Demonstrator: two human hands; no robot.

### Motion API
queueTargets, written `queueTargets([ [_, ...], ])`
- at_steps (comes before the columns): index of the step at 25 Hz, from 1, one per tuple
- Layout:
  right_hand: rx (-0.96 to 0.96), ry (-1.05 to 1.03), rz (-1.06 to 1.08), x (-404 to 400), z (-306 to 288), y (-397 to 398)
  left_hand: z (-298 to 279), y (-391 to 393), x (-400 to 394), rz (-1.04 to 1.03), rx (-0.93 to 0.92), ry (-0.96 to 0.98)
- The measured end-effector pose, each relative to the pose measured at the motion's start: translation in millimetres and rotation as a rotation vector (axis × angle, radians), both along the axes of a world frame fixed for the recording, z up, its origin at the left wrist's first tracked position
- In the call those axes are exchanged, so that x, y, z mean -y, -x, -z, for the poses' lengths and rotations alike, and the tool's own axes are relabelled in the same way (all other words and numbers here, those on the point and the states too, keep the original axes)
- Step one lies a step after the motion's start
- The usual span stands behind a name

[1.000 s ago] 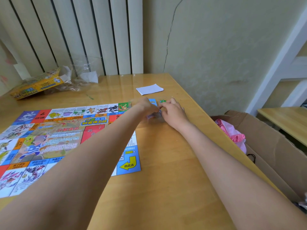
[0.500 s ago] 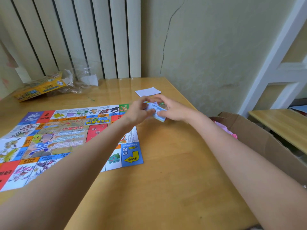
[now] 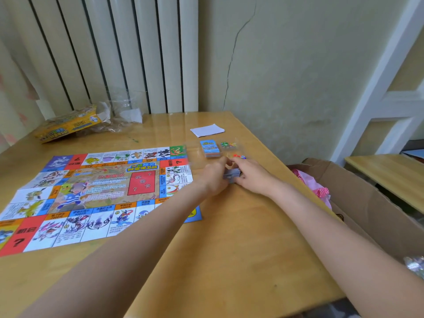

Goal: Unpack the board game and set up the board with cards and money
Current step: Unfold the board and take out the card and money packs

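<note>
- The left hand (image 3: 214, 177) and right hand (image 3: 251, 177) are both pinching a small grey-blue stack of paper cards (image 3: 231, 175) at frame centre, long axis running left-right between them;
- the colourful unfolded paper game board (image 3: 91, 193) is lying flat, just left of the hands;
- a blue-topped card stack (image 3: 210, 148) is sitting just above them.

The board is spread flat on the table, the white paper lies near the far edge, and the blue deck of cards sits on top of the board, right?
Not quite. In the head view the blue deck of cards sits on the bare table, just off the board's far right corner, not on it. The rest holds: the board is spread flat and the white paper lies near the far edge.
</note>
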State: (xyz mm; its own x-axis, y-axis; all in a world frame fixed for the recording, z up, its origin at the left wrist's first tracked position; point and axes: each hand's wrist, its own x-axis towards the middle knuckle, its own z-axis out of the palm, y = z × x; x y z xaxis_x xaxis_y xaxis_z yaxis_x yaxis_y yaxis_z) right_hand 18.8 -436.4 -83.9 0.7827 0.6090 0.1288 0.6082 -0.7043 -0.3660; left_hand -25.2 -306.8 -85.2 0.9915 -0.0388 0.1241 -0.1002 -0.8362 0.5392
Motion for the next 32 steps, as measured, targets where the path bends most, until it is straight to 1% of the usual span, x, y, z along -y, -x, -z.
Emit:
queueTargets([
  [2, -0.01, 0.052, 0.031, 1.7, 6.8, 1.5, 2.9, 0.9, 7.0, -0.007, -0.024, 0.016],
  [4, 0.022, 0.118, 0.066, 2.4, 12.5, 2.4, 6.5, 0.4, 10.7, -0.03, -0.038, 0.023],
  [6, 0.024, 0.072, 0.082, 0.2, 13.6, 4.0, 8.9, -1.2, 13.3, -0.068, -0.024, 0.06],
  [8, -0.003, 0.015, 0.092, -3.9, 10.8, 5.2, 11.6, -1.9, 16.7, -0.134, -0.023, 0.162],
  [10, -0.064, -0.008, 0.098, -7.1, 6.0, 3.6, 11.7, -1.4, 22.1, -0.202, -0.045, 0.32],
  [12, -0.141, -0.094, 0.102, -6.5, 5.7, 3.7, 10.9, -0.5, 26.5, -0.249, -0.072, 0.453],
  [14, -0.288, -0.33, 0.15, -2.8, 11.5, 4.5, 11.3, 0.8, 27.0, -0.269, -0.048, 0.49],
  [16, -0.466, -0.613, 0.238, 2.6, 16.3, 5.2, 8.9, 1.9, 23.0, -0.285, -0.024, 0.381],
  [17, -0.54, -0.708, 0.271, 4.8, 15.9, 4.5, 6.4, 1.6, 20.0, -0.288, -0.018, 0.299],
  [19, -0.618, -0.775, 0.335, 7.6, 9.0, 1.0, 1.3, -1.2, 15.2, -0.298, 0.002, 0.197],
  [22, -0.641, -0.731, 0.4, 13.1, -6.0, -5.5, -5.2, -5.6, 19.4, -0.342, 0.043, 0.197],
  [24, -0.663, -0.701, 0.439, 20.8, -13.6, -8.1, -5.0, -8.3, 31.0, -0.336, 0.045, 0.179],
  [26, -0.636, -0.622, 0.473, 30.4, -16.9, -10.8, -4.8, -10.1, 44.9, -0.307, -0.005, 0.155],
  [28, -0.578, -0.533, 0.519, 39.2, -17.5, -12.4, -3.9, -12.9, 57.3, -0.225, -0.077, 0.124],
  [30, -0.573, -0.495, 0.55, 44.0, -16.8, -14.1, -1.8, -14.5, 66.1, -0.133, -0.108, 0.021],
  [32, -0.576, -0.482, 0.559, 45.7, -17.9, -15.2, -0.2, -15.5, 69.6, -0.095, -0.076, -0.119],
])
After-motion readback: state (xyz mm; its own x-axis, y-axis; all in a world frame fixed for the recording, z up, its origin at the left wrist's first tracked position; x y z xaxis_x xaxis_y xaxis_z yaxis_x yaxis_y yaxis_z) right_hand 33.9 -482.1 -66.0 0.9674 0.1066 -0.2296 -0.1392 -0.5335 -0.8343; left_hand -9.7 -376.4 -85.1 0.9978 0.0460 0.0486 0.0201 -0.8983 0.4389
